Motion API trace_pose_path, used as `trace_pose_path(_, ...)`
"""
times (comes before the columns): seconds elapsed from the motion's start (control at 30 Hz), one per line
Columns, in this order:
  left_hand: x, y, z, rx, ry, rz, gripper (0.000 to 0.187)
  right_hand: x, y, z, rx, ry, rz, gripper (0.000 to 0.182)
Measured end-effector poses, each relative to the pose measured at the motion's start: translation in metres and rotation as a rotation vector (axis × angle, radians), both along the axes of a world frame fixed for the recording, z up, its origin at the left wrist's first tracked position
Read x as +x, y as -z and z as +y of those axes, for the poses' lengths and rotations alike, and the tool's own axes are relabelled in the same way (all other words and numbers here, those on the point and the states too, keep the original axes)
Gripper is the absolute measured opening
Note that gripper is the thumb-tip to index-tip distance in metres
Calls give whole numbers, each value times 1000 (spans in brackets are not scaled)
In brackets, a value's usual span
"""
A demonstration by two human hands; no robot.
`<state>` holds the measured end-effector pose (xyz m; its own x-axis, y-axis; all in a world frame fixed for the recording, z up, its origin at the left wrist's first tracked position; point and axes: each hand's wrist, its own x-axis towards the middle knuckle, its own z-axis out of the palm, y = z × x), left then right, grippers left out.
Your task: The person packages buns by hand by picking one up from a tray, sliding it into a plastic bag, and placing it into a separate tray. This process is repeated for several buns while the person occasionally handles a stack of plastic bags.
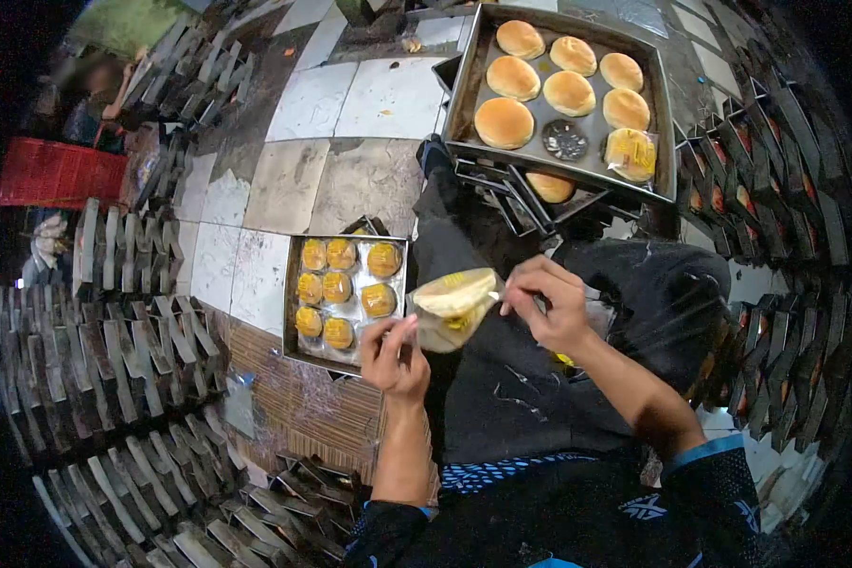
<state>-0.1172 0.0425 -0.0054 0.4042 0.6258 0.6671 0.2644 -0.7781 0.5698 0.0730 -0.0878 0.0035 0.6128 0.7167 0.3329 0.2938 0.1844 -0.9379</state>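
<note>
Above my lap, a bun in a clear plastic bag with yellow print is held between my hands. My left hand pinches the bag's lower left side, and my right hand pinches its right end. Just left of my left hand lies a metal tray with several bagged buns. Ahead, a larger tray bears several bare golden buns, one bagged bun and a round dark thing with pale specks. Clear plastic with yellow print rests on my lap, partly hidden by my right hand.
The large tray sits on other trays, with a bun showing below. Stacked dark trays line the left side, and more stacks with buns inside line the right. A red basket and another person are at the upper left.
</note>
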Motion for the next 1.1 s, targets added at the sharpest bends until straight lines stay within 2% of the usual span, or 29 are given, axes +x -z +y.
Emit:
trace_pose_path(0.03,-5,3,-5,-136,7,-28,21,-2,-1,0,24,9,-77,11)
trace_pose_path(0.07,-9,6,-9,-156,-4,-18,21,-5,-1,0,5,-2,-66,11)
trace_pose_path(0.13,-2,1,-7,-230,-2,-22,22,-1,-2,8,-19,68,-240,13)
trace_pose_path(0.17,10,2,0,-148,63,-86,18,1,-3,17,15,142,-396,10)
trace_pose_path(0.27,54,-3,11,-100,44,-106,7,4,-3,69,73,106,-402,13)
trace_pose_path(0.3,58,2,20,-330,-60,-179,6,13,4,83,29,251,-198,17)
trace_pose_path(0.33,59,4,28,-558,-165,-254,14,19,7,94,-14,392,5,22)
trace_pose_path(0.37,52,1,30,-670,-106,-246,16,28,3,85,-112,449,-196,24)
trace_pose_path(0.4,40,-3,28,-781,-44,-235,18,13,8,75,-123,477,-113,27)
trace_pose_path(0.47,8,-7,9,-977,-47,-201,17,-17,14,36,-334,389,-50,29)
trace_pose_path(0.53,-31,13,-21,-1045,-71,-69,12,-45,32,-2,-556,289,106,30)
trace_pose_path(0.57,-37,11,-34,-858,-89,77,12,-47,34,-14,-566,302,123,30)
trace_pose_path(0.6,-40,8,-46,-664,-97,214,12,-48,35,-25,-700,156,100,29)
trace_pose_path(0.63,-42,6,-53,-529,-81,181,14,-47,35,-35,-825,5,74,28)
trace_pose_path(0.67,-44,3,-56,-529,-70,190,14,-37,29,-38,-915,-87,-40,22)
trace_pose_path(0.73,-45,-9,-61,-615,-175,79,12,-19,6,-38,-755,128,-219,16)
trace_pose_path(0.77,-38,-26,-55,-821,-236,-9,14,-11,-9,-33,-745,124,-222,16)
trace_pose_path(0.8,-32,-32,-41,-747,-245,35,20,-4,-25,-25,-584,120,-215,14)
trace_pose_path(0.83,-26,-36,-28,-815,-218,18,21,0,-35,-17,-428,117,-205,14)
trace_pose_path(0.87,-20,-38,-15,-886,-184,4,23,0,-39,-5,-330,-26,-353,21)
trace_pose_path(0.93,-3,-29,6,-1052,-70,-77,24,-11,-46,18,-404,-275,-467,62)
trace_pose_path(0.97,1,-26,13,-1107,-29,-52,19,-13,-36,29,-482,-315,-502,69)
trace_pose_path(1.0,11,-28,15,-1109,9,-45,19,-11,-23,36,-522,-326,-509,65)
trace_pose_path(1.07,27,-34,21,-1122,-58,-165,20,12,-16,36,-356,-334,-198,63)
trace_pose_path(1.1,25,-31,23,-1091,-1,-176,27,30,-17,33,-397,-267,-104,62)
